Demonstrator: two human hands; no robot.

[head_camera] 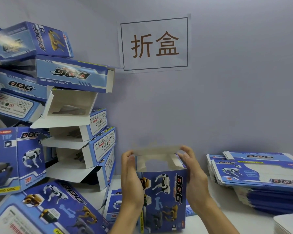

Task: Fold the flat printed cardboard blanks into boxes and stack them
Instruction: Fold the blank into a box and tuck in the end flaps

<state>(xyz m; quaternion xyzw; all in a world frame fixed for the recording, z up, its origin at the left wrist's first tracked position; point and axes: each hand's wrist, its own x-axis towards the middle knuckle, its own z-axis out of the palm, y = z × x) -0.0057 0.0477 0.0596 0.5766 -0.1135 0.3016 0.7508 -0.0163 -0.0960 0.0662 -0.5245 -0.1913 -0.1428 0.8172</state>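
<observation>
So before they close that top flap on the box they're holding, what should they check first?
1. Both hands on the box: ok; left hand and right hand hold its sides.
2. Box upright and opened out: ok.
3. Top flap free to fold: ok; fingertips pinch its two ends.
4. Side tabs tucked in first: cannot tell.
5. Bottom end closed: cannot tell, hidden.
6. Pile of folded boxes steady enough for another: not ok; it leans, with several flaps hanging open.
7. Flat blanks within reach: ok, stacked at right.
</observation>
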